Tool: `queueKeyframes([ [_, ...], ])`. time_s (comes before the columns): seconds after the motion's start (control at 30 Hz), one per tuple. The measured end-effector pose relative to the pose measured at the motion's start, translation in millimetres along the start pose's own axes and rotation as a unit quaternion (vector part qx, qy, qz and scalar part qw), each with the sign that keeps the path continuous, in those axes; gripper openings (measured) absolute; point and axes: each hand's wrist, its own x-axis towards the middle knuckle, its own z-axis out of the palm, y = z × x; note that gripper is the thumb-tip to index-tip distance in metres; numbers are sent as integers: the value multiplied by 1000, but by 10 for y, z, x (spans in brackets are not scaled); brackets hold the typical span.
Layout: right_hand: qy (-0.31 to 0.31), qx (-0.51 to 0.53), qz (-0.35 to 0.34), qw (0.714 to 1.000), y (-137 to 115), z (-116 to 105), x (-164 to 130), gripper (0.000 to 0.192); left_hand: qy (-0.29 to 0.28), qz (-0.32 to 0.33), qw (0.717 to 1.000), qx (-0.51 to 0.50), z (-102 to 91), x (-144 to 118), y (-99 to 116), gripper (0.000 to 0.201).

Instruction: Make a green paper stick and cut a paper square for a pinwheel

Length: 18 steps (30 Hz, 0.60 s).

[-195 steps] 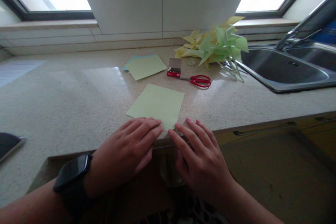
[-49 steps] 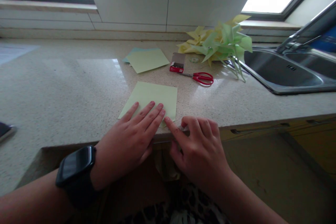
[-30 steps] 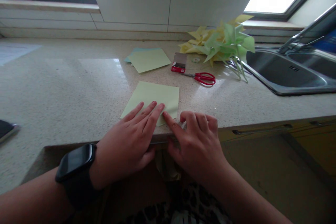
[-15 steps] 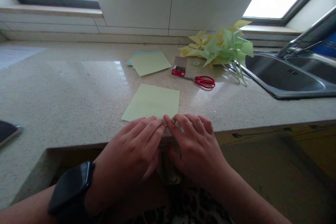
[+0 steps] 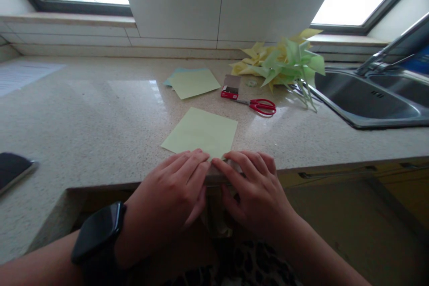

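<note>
A square sheet of pale yellow-green paper (image 5: pixel 204 132) lies on the counter, one corner pointing at me over the front edge. My left hand (image 5: pixel 177 183) covers its near left side, fingers pressed together and bent, tips on the paper by that corner. Opposite it, my right hand (image 5: pixel 250 178) has its index fingertip at the near corner and its other fingers curled along the right side. Both thumbs hang below the counter edge, and the underside of the corner is hidden. A dark smartwatch (image 5: pixel 98 232) sits on my left wrist.
Beyond the sheet lie more paper sheets (image 5: pixel 196 82), a small red box (image 5: pixel 229 92) and red-handled scissors (image 5: pixel 263 107). Paper pinwheels (image 5: pixel 284 62) rest by the steel sink (image 5: pixel 362 120). A dark object (image 5: pixel 15 167) and printed paper (image 5: pixel 27 73) are at left.
The sheet has turned so that a corner now points towards me. My fingertips have shifted slightly, and a small whitish bit between them no longer shows. The view has moved slightly.
</note>
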Motion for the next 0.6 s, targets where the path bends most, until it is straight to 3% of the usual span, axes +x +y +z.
queueKeyframes([
  [0.37,-15,-31,17,999,-8,0,50,50,-28,-26,996,-77,-59,48,-51,40],
  [0.6,-40,-37,32,998,-26,-13,84,57,-20,-26,995,-98,-68,43,-102,60],
])
